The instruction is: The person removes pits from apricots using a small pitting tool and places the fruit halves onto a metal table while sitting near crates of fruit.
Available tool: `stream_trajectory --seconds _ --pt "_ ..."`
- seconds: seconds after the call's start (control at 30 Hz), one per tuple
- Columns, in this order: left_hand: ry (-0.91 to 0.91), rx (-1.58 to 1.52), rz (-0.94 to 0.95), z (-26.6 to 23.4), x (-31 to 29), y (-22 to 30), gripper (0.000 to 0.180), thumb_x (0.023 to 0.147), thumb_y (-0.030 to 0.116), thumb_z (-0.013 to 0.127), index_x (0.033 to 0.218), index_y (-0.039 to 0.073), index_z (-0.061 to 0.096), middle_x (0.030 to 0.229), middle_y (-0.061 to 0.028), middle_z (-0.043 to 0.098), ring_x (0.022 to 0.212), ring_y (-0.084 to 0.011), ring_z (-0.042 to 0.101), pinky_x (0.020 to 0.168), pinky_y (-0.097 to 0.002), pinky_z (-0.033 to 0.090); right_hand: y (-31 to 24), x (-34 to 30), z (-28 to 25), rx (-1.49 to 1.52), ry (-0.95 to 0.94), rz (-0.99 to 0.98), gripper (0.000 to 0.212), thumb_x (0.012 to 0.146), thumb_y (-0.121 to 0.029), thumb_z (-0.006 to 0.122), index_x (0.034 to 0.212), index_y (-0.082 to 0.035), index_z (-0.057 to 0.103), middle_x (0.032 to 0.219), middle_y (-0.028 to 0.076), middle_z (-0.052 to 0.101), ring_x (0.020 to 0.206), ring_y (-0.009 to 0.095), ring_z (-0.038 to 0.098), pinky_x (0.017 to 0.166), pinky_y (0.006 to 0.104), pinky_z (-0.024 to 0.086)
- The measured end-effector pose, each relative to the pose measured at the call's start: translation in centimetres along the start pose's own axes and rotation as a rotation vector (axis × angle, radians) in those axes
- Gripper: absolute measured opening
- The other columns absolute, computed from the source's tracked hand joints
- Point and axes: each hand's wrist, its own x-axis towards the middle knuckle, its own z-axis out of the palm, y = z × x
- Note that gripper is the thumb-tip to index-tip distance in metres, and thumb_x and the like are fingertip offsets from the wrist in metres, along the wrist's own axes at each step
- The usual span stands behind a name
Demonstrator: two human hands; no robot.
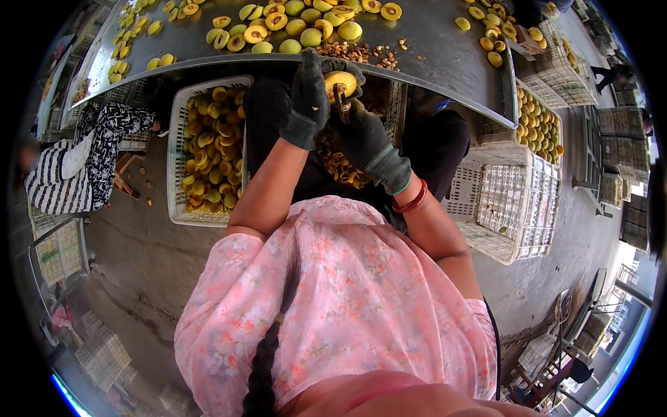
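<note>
**Pitting in full swing — much fruit done, more waiting**

At the far left, a person in a striped and patterned top [76, 163] is sitting beside the metal table [431, 42]. On the table's left part, halved yellow fruits [132, 31] are lying in loose rows, and further along whole and halved ones [292, 24] are piling up together. Below the table edge, a white crate [179, 153] is holding a deep heap of halves — by the look of it, a good share of the work is already behind.

In the middle, the left hand [309, 94], in a dark glove, is closing around a yellow fruit [342, 82] just under the table edge. The right hand [365, 139], also gloved, is gripping a small tool [340, 101] and pressing it into that fruit; its exact shape is hard to tell. A scatter of brown pits [351, 52] is lying on the table just above.

To the right, an empty white crate [511, 201] is standing ready, and another crate [538, 125] is holding whole fruit — judging by that, plenty is left.
</note>
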Motion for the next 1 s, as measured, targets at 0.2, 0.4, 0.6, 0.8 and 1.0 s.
stream_trajectory --seconds 0.2,0.4,0.6,0.8,1.0 --pt "0.129 0.496 0.268 -1.1 -0.1 -1.9 0.048 0.098 0.039 0.028 0.099 -0.002 0.053 0.089 -0.0130 0.062 0.075 -0.0183 0.063 0.070 -0.0297 0.053 0.7 -0.1 0.5 0.324 -0.084 0.030 0.016 0.083 -0.005 0.054 0.100 -0.004 0.054 0.070 0.001 0.056 0.058 0.014 0.054 0.050 0.0289 0.043" --pt "0.131 0.699 0.283 -6.8 0.2 -7.4 0.043 0.098 0.033 0.031 0.103 -0.002 0.054 0.090 -0.0114 0.062 0.077 -0.0172 0.061 0.071 -0.0296 0.052 -1.0 0.0 -1.2 0.563 -0.454 0.572 0.020 0.086 -0.009 0.054 0.106 -0.002 0.055 0.078 0.004 0.059 0.068 0.012 0.055 0.060 0.0258 0.044" --pt "-0.093 0.154 0.011 -3.5 -0.2 -2.8 0.045 0.095 0.034 0.039 0.089 -0.003 0.063 0.081 -0.0109 0.066 0.071 -0.0170 0.064 0.066 -0.0291 0.053 -0.3 -0.4 -0.8 0.716 -0.434 0.376 0.019 0.088 -0.011 0.056 0.106 -0.006 0.054 0.072 -0.002 0.052 0.055 0.005 0.047 0.045 0.0235 0.038" --pt "-0.212 0.125 0.117 -3.1 -1.0 -2.8 0.049 0.096 0.034 0.036 0.087 -0.005 0.063 0.079 -0.0125 0.066 0.072 -0.0176 0.064 0.065 -0.0271 0.053 0.0 -0.3 -1.8 0.685 -0.542 0.441 0.019 0.088 -0.011 0.055 0.106 -0.006 0.054 0.073 -0.003 0.054 0.057 0.005 0.048 0.048 0.0226 0.039" --pt "-0.107 0.405 0.017 -6.9 0.3 -7.2 0.054 0.097 0.038 0.034 0.084 -0.006 0.063 0.078 -0.0128 0.065 0.073 -0.0176 0.064 0.068 -0.0293 0.053 1.4 -0.8 0.2 0.571 -0.489 0.496 0.021 0.087 -0.014 0.056 0.108 -0.009 0.053 0.075 -0.002 0.056 0.052 0.005 0.048 0.042 0.0200 0.036"
